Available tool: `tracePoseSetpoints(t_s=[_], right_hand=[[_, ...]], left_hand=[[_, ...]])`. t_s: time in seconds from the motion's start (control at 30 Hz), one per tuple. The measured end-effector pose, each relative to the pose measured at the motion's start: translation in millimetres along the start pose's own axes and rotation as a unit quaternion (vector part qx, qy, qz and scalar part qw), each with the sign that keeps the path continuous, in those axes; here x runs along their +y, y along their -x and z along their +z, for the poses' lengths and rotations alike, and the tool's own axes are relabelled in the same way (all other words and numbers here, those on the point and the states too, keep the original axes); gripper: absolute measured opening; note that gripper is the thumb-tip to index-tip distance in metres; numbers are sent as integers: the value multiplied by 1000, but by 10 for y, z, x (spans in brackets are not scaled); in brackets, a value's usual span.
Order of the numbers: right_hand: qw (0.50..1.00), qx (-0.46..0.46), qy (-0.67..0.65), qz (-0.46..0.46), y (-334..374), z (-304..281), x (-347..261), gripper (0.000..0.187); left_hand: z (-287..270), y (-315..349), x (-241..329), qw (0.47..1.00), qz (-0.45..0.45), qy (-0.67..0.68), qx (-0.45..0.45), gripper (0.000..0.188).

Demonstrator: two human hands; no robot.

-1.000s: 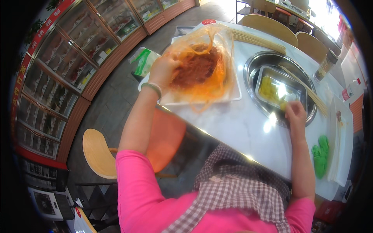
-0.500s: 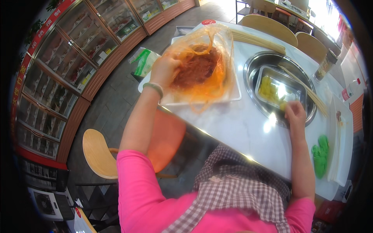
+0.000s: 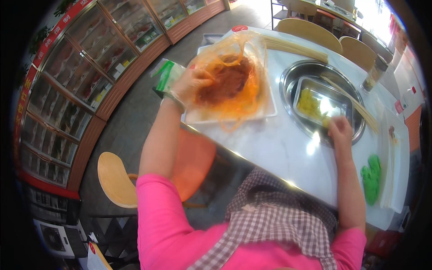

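My left hand point(image 3: 189, 84) is at the left side of an orange-tinted clear plastic bag point(image 3: 254, 96), its fingers blurred against the dark red meat point(image 3: 229, 81) inside. Whether the fingers grip anything is unclear. The bag lies open on a white tray point(image 3: 271, 108). My right hand point(image 3: 340, 129) is closed in a pinch at the near edge of a rectangular metal tray point(image 3: 344, 105). A small yellow-green piece of food point(image 3: 326, 121) shows at its fingertips. More yellow-green pieces point(image 3: 308, 101) lie in that tray, which sits inside a round steel basin point(image 3: 288, 110).
Bamboo skewers point(image 3: 297, 47) lie behind the bag, and several others point(image 3: 364, 114) rest across the basin. To the right are a green glove-like bundle point(image 3: 371, 180), a long white tray point(image 3: 398, 198), a jar point(image 3: 374, 74) and a bottle point(image 3: 406, 100). An orange chair point(image 3: 195, 162) stands by the table edge.
My left hand has pulled slightly left and down from the meat toward the bag's edge. My right hand stays in nearly the same place at the metal tray.
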State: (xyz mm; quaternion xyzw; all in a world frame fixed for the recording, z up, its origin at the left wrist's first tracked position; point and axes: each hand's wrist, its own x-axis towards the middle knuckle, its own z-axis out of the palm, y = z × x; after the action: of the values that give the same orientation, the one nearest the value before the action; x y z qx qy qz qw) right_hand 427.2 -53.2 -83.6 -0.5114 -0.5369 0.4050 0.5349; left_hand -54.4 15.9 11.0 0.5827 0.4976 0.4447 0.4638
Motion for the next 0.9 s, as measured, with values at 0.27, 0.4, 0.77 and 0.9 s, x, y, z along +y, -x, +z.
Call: tracePoseSetpoints(t_s=[0.27, 0.4, 0.77, 0.9], right_hand=[[1000, 8, 19, -2, 6, -12, -1, 7], [1000, 6, 12, -4, 0, -4, 11, 7], [1000, 6, 27, 1, 15, 10, -33, 7], [1000, 2, -4, -4, -3, -14, 19, 8]], left_hand=[[218, 41, 180, 999, -10, 36, 22, 9], [322, 85, 263, 996, -25, 89, -6, 8], [465, 73, 111, 989, -54, 135, 4, 8], [514, 88, 143, 990, -43, 138, 3, 7]])
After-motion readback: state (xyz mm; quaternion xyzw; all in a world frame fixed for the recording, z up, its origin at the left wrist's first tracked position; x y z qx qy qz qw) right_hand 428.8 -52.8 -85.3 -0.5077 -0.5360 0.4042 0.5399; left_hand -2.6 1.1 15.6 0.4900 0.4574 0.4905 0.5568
